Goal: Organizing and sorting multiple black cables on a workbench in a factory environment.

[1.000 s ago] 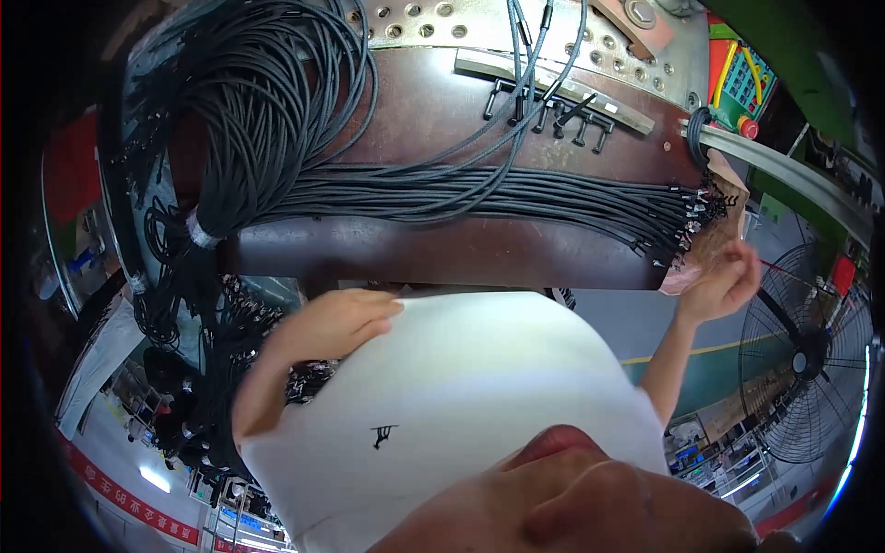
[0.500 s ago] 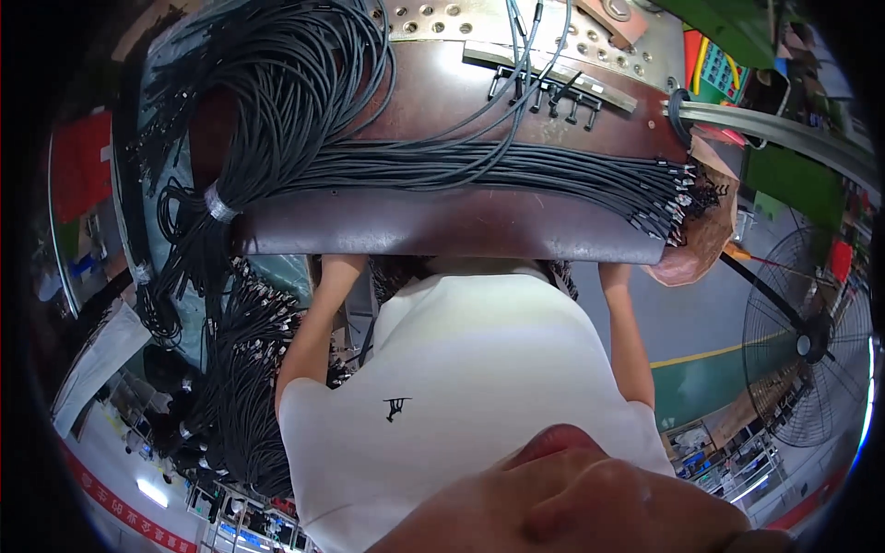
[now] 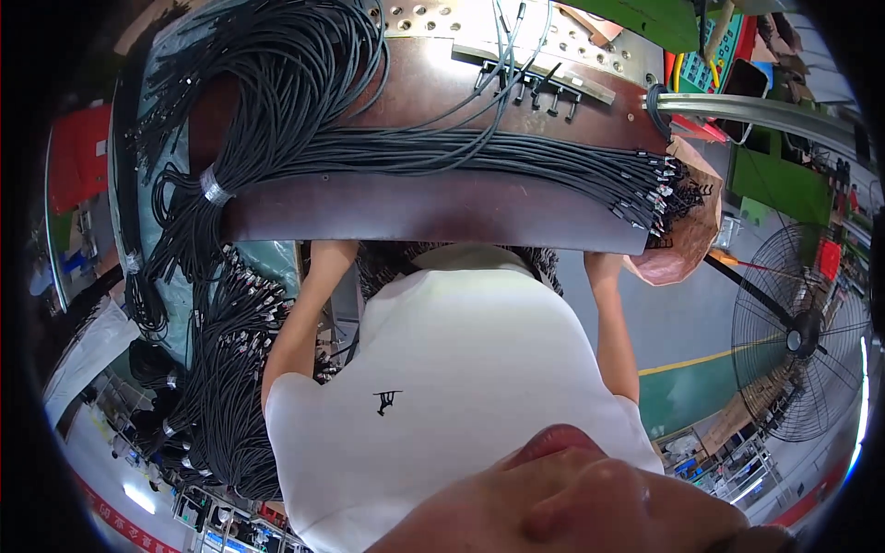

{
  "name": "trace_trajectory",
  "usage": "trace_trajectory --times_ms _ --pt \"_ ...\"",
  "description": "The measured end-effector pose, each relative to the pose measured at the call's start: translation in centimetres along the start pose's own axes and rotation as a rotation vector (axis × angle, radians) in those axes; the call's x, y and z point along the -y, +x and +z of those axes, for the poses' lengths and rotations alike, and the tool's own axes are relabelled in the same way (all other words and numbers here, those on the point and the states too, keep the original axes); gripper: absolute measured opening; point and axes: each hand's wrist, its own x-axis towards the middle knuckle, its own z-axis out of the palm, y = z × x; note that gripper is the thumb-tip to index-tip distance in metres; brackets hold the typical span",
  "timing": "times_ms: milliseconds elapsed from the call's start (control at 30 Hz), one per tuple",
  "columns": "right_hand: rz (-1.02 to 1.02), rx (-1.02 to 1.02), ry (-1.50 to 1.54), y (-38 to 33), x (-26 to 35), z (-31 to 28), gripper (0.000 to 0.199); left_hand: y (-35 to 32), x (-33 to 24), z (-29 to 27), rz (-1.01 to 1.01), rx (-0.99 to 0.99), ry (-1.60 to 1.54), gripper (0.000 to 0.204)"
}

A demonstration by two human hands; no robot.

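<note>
At the left, black cables (image 3: 267, 111) are bunched by a silvery band (image 3: 216, 187) at the end of a brown tabletop (image 3: 406, 207), with more strands (image 3: 230, 405) hung below that end. The left forearm (image 3: 309, 304) is extended beneath the near edge; the left hand is hidden there, so whether its fingers are spread, pressed together or pinching anything cannot be told. Further along, the cables are laid lengthwise across the tabletop, and beyond them a metal bar (image 3: 553, 78) is fitted with black T-shaped pieces. At the right end, the cable tips (image 3: 656, 194) are bunched beside brown paper (image 3: 680, 264). Beneath the same edge the right hand is likewise concealed, only the right forearm (image 3: 613, 332) being shown; its finger state cannot be told. Farthest right, a wire-caged fan (image 3: 802, 341) is seen.
</note>
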Motion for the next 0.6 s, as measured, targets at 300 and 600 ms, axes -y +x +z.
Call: trace_trajectory --times_ms 300,600 --pt "-0.297 1.004 0.579 9.8 12.4 -13.0 0.033 3.0 -13.1 -13.0 0.634 0.427 -0.838 0.040" --pt "-0.566 -0.333 -0.274 19.7 11.6 -7.1 0.046 9.2 -17.0 -11.1 0.482 -0.292 0.001 0.090"
